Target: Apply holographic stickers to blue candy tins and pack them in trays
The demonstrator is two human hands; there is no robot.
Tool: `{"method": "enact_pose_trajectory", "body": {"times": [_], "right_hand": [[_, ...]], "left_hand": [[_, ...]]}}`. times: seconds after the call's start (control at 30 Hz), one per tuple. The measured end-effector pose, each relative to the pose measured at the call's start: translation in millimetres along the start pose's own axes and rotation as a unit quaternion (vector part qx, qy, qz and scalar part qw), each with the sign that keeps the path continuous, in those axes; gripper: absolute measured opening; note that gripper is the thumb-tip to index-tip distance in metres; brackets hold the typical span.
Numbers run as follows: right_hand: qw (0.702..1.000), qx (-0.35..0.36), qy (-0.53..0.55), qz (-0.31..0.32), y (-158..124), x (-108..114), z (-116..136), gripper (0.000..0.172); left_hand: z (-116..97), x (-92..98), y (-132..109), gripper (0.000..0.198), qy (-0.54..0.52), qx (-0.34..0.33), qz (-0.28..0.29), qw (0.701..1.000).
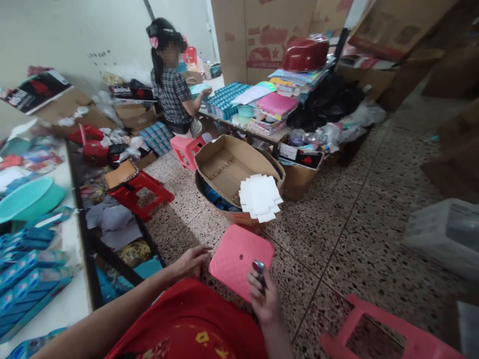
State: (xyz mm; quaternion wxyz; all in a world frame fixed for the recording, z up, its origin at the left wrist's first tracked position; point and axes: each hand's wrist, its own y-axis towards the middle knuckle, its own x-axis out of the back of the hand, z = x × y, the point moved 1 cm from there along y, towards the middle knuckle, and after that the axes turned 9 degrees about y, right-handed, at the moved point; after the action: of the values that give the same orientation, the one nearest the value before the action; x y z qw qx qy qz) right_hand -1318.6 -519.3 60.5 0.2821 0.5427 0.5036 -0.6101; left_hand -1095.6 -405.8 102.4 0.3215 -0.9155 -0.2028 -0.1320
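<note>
A pink plastic stool (239, 254) stands in front of me, its square seat bare. My right hand (265, 294) is over the near right part of the seat, closed around a small shiny metal object (258, 269) with a red spot; its kind is unclear. At the stool's left edge is my left hand (192, 260), fingers stretched out, with nothing visible in it. Whether it touches the stool I cannot tell. Beyond the stool, a stack of white cards (260, 197) lies on the rim of a cardboard box (228, 164), which rests over blue packs.
A table with blue boxes (33, 284) and a turquoise basin (32, 199) runs along my left. Red stool (138, 192) stands ahead left. Another person (174, 85) sits at a far table. Right are a pink stool (389, 324) and a whitish crate (445, 234).
</note>
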Motion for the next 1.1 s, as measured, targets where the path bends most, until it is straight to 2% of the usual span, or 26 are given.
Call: {"method": "enact_pose_trajectory", "body": {"times": [0.1, 0.2, 0.27, 0.33, 0.43, 0.53, 0.6, 0.67, 0.73, 0.83, 0.9, 0.97, 1.0, 1.03, 1.1], "right_hand": [[0.998, -0.039, 0.040, 0.012, 63.7, -38.7, -45.1, 0.019], [0.995, -0.099, 0.023, -0.007, 128.0, -75.7, -84.6, 0.018], [0.993, -0.114, 0.002, -0.031, 171.4, -97.1, -107.3, 0.017], [0.992, -0.107, -0.019, -0.061, 217.9, -117.3, -129.5, 0.015], [0.987, -0.089, -0.064, -0.115, 291.3, -144.5, -163.6, 0.015], [0.974, -0.089, -0.123, -0.168, 358.9, -162.7, -193.9, 0.013], [0.966, -0.107, -0.155, -0.178, 396.2, -168.4, -209.4, 0.013], [0.960, -0.137, -0.172, -0.176, 426.6, -169.2, -221.1, 0.013], [0.955, -0.161, -0.174, -0.180, 449.3, -166.0, -229.9, 0.013], [0.953, -0.164, -0.172, -0.187, 466.8, -158.4, -240.3, 0.016], [0.954, -0.142, -0.192, -0.180, 466.8, -154.2, -246.2, 0.019], [0.946, -0.069, -0.268, -0.167, 458.5, -151.6, -250.2, 0.018], [0.928, -0.010, -0.333, -0.164, 451.7, -150.8, -250.9, 0.014], [0.895, 0.058, -0.411, -0.162, 443.2, -150.4, -250.5, 0.010], [0.792, 0.186, -0.563, -0.144, 421.9, -150.3, -246.8, 0.005]], "left_hand": [[-41.4, 16.5, 6.7, 0.040, -0.095, -0.082, 0.044, 0.991], [-50.7, 63.5, 20.1, 0.036, -0.107, -0.152, 0.042, 0.982], [-41.9, 106.8, 37.9, 0.023, -0.106, -0.172, 0.000, 0.979], [-27.5, 155.1, 59.3, 0.015, -0.137, -0.160, -0.038, 0.977], [-5.1, 230.6, 88.1, 0.022, -0.202, -0.118, -0.063, 0.970], [17.3, 301.1, 104.7, 0.031, -0.237, -0.078, -0.110, 0.962], [33.2, 338.6, 108.7, 0.035, -0.248, -0.060, -0.154, 0.955], [48.2, 365.6, 108.9, 0.035, -0.255, -0.046, -0.193, 0.946], [59.8, 382.7, 107.7, 0.031, -0.280, -0.021, -0.220, 0.934], [68.7, 394.7, 108.2, 0.023, -0.380, 0.034, -0.208, 0.901], [69.9, 394.4, 113.0, 0.022, -0.455, 0.058, -0.183, 0.870], [68.8, 384.6, 123.0, 0.026, -0.505, 0.072, -0.165, 0.844], [67.3, 374.8, 129.6, 0.024, -0.524, 0.083, -0.151, 0.834], [65.0, 361.5, 137.0, 0.022, -0.542, 0.094, -0.132, 0.824], [57.4, 325.9, 151.2, 0.025, -0.559, 0.113, -0.088, 0.817]]}}
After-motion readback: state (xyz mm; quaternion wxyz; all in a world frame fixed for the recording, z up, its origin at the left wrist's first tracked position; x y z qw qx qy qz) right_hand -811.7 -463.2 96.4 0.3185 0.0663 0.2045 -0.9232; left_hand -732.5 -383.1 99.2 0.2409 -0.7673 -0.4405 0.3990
